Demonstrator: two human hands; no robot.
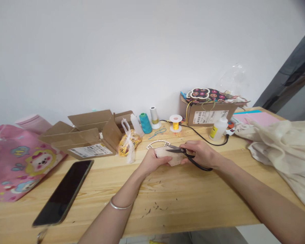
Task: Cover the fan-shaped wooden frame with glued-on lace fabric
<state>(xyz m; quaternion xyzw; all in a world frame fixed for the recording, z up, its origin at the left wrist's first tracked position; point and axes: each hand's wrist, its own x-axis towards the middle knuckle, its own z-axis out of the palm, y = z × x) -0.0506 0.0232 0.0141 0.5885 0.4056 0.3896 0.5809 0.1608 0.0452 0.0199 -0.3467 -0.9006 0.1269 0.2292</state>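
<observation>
My left hand [152,161] is closed round a small pale piece of fabric [167,155] held just above the wooden table [167,196]. My right hand [200,154] grips black scissors [183,153], whose blades point left and rest across the top of the fabric. A silver bangle [120,205] sits on my left wrist. Just behind the hands lies a flat white wooden cut-out [156,144].
A phone [64,193] lies at the front left beside a pink cartoon bag [17,164]. Open cardboard boxes [88,135], a bag of yellow cord [129,142], thread spools [145,123], a glue bottle [218,128] and a full box [208,110] line the back. Cream cloth [284,149] fills the right.
</observation>
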